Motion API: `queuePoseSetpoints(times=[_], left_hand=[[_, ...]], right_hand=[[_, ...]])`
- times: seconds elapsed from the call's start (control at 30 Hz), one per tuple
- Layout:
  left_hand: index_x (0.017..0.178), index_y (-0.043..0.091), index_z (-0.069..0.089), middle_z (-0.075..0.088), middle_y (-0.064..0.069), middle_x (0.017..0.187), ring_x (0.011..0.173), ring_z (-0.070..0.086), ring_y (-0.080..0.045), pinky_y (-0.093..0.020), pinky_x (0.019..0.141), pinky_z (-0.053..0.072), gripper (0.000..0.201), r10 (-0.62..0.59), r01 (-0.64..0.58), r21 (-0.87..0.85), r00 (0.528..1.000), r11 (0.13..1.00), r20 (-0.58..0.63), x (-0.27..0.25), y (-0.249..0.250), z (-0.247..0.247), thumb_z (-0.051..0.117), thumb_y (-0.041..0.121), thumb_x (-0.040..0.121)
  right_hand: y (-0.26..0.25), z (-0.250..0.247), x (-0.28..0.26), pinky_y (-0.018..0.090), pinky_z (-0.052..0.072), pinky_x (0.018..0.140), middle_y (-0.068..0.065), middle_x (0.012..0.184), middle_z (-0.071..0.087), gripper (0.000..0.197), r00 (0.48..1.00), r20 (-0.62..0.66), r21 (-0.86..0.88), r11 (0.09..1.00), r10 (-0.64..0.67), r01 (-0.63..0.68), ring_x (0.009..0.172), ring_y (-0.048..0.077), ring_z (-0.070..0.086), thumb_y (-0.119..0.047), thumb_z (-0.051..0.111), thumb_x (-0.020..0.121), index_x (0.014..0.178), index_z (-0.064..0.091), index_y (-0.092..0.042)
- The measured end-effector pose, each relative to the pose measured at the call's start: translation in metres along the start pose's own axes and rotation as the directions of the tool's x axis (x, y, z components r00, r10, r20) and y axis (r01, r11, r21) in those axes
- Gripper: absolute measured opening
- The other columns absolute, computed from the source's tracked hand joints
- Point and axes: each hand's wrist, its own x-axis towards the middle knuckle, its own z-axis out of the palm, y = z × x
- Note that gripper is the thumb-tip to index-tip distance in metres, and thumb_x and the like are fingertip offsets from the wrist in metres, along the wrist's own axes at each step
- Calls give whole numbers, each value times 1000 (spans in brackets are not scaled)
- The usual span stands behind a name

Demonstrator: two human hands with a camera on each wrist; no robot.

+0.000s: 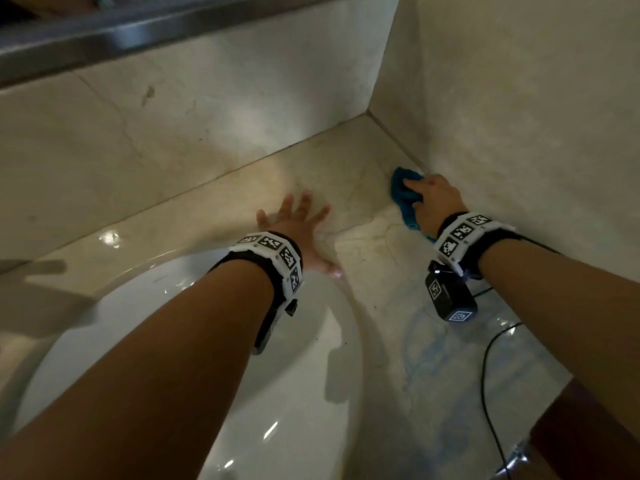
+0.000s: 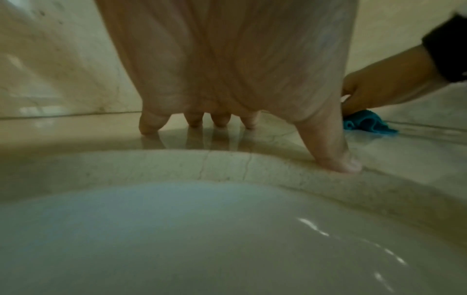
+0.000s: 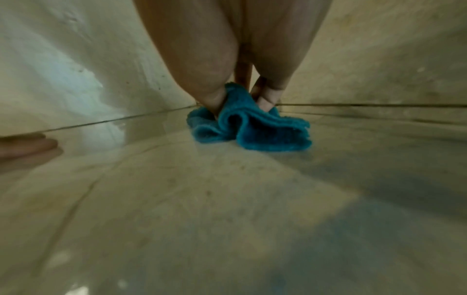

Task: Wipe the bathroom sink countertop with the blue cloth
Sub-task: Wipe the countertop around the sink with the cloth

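Note:
The blue cloth (image 1: 402, 195) lies crumpled on the beige marble countertop (image 1: 360, 216), close to the right wall near the back corner. My right hand (image 1: 429, 199) grips it, thumb and fingers pinching its folds (image 3: 247, 123) and pressing it onto the stone. My left hand (image 1: 298, 230) rests flat on the countertop just behind the sink rim, fingers spread and straight (image 2: 194, 119), thumb (image 2: 336, 159) at the basin's edge. In the left wrist view the blue cloth (image 2: 366, 123) shows beyond the thumb under the right hand (image 2: 379, 89).
The white sink basin (image 1: 194, 341) fills the lower left. A marble backsplash (image 1: 173, 133) stands behind and a side wall (image 1: 519, 116) to the right. A black cable (image 1: 488, 375) trails over the front right of the counter. A metal ledge (image 1: 104, 36) runs above.

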Motion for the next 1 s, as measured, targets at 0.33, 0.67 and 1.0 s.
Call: queuePoseSetpoints(times=[0.33,0.67,1.0], left_hand=[[144,45,-12,-31,8,152,143,-22,-25,-63,112,-2,118,-10,9,31,999,999,44,0,3,-7,67,71,61],[145,44,-10,-27,7,154,144,-18,-25,-61,113,2,112,-5,5,71,1000,997,6,0,-1,-4,65,70,65],[142,51,-11,-26,10,154,144,-18,-22,-60,113,2,109,-53,53,51,999,997,7,-11,-2,-2,60,76,63]], right_hand=[[-23,12,-104,11,30,92,8,129,48,36,886,292,26,929,-361,370,120,25,47,-7,53,90,125,58,-15],[-16,21,-35,20,35,90,14,119,46,35,989,88,77,991,-120,113,110,32,47,-13,55,89,124,53,-15],[-25,27,-131,38,40,97,11,129,42,40,857,324,42,911,-401,410,107,33,43,-14,54,90,128,54,-27]])
